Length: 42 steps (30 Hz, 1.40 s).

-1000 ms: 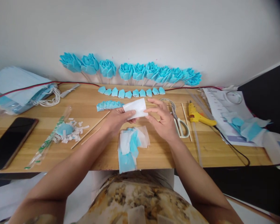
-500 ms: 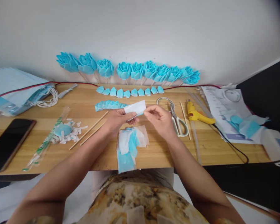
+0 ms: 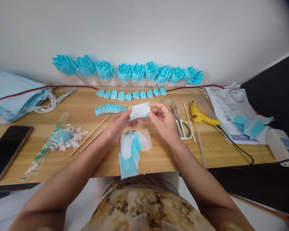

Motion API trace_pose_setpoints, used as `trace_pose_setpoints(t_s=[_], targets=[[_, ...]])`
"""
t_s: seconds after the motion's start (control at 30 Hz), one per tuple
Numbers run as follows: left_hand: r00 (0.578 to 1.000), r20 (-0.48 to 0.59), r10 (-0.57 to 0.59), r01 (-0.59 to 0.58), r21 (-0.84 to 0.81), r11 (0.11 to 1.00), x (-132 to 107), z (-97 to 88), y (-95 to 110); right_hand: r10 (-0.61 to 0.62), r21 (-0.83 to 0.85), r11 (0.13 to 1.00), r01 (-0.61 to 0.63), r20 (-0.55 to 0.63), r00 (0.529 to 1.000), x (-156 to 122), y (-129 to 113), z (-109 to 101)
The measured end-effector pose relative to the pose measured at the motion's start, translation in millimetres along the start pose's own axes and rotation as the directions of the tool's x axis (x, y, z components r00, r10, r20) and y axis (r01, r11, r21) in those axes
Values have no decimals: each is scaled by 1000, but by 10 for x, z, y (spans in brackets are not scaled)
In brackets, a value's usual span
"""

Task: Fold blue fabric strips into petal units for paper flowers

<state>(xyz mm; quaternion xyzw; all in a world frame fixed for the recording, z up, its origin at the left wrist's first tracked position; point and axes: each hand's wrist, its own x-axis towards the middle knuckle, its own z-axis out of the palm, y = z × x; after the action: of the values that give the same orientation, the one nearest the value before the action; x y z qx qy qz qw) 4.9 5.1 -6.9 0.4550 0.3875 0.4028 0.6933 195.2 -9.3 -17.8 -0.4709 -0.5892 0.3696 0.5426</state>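
Observation:
Both hands hold one small white rectangle of fabric (image 3: 139,111) just above the wooden table (image 3: 86,106). My left hand (image 3: 120,123) pinches its left end between thumb and fingers. At the right end, my right hand (image 3: 162,119) grips with curled fingers. Directly below them lies a loose pile of blue and white cut pieces (image 3: 131,149) at the table's front edge. Beyond the hands sit a fanned row of folded blue petals (image 3: 109,108) and a farther line of separate blue petals (image 3: 130,94).
Blue fabric roses on sticks (image 3: 125,71) lean on the wall. Scissors (image 3: 180,120), a yellow glue gun (image 3: 201,116) and wooden sticks (image 3: 90,134) lie around the hands. White scraps (image 3: 66,136), a phone (image 3: 7,150) and packed masks (image 3: 16,96) sit left; papers (image 3: 240,118) right.
My right hand's fingers have curled in from spread to a pinch on the white piece's right end. The piece now looks narrower, and both hands have drawn slightly closer together.

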Motion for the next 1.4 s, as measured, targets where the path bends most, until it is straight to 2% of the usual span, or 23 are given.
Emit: trace_pose_setpoints(t_s=[0.17, 0.37, 0.5, 0.73, 1.03, 1.13, 1.3, 1.4], targets=[[999, 7, 54, -54, 67, 996, 10, 2, -19, -15, -37, 999, 14, -26, 1000, -7, -17, -1], [983, -124, 132, -118, 117, 986, 52, -44, -106, -4, -17, 1000, 5, 34, 999, -14, -30, 5], [973, -162, 163, -139, 150, 979, 69, -60, -94, 52, -13, 999, -51, 63, 997, -6, -37, -23], [972, -127, 196, -159, 257, 953, 33, 7, -39, 131, 103, 983, -154, 200, 971, -1, 1, -36], [959, -74, 273, -226, 381, 896, 2, -5, -111, 179, 92, 978, -189, 103, 978, 11, 37, -16], [939, -74, 337, -268, 460, 847, -46, 40, -58, 180, 85, 979, -187, 76, 981, 6, 40, -13], [860, -55, 507, -388, 574, 721, -98, 84, -17, 176, 99, 979, -177, 23, 984, 9, 35, -9], [839, -33, 543, -417, 602, 681, -93, 72, -32, 164, 104, 981, -164, 7, 986, 14, 31, -5]])
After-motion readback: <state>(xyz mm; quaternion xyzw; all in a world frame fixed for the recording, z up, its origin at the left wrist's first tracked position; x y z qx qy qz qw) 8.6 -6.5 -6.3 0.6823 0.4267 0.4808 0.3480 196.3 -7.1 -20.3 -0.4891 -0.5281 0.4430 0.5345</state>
